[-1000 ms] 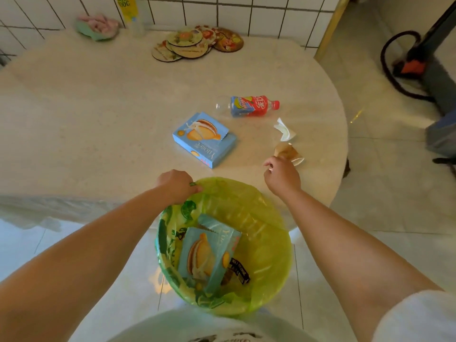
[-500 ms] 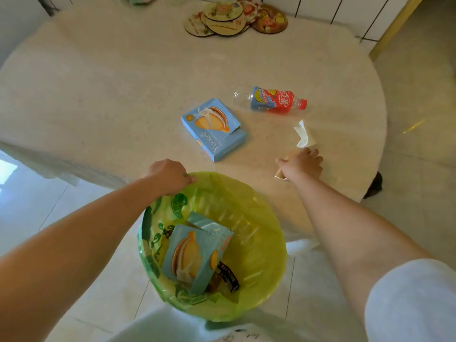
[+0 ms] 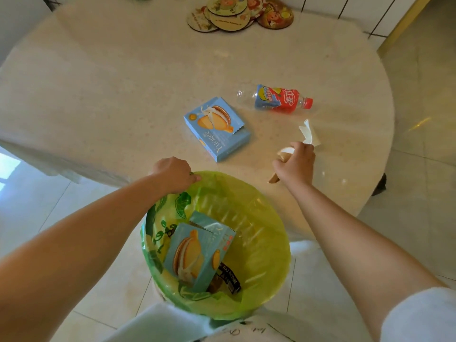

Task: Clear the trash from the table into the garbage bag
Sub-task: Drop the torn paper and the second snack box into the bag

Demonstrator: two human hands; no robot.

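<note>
Crumpled tan-and-white paper scrap [image 3: 283,154] sat clenched in my right hand [image 3: 294,164], needing a firm carry over the yellow-green plastic garbage bag [image 3: 266,233] my left hand [image 3: 174,174] gripped open.

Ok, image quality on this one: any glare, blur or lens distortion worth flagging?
Head view: strong wide-angle bending, the table edge bowing outward. Bright glare on the floor tiles at right and at the far left edge. Slight softness around the right hand gripping the wrapper; the blue box and bottle labels read sharp.

left hand [image 3: 174,174] fisted, right hand [image 3: 294,165] clenched
</note>
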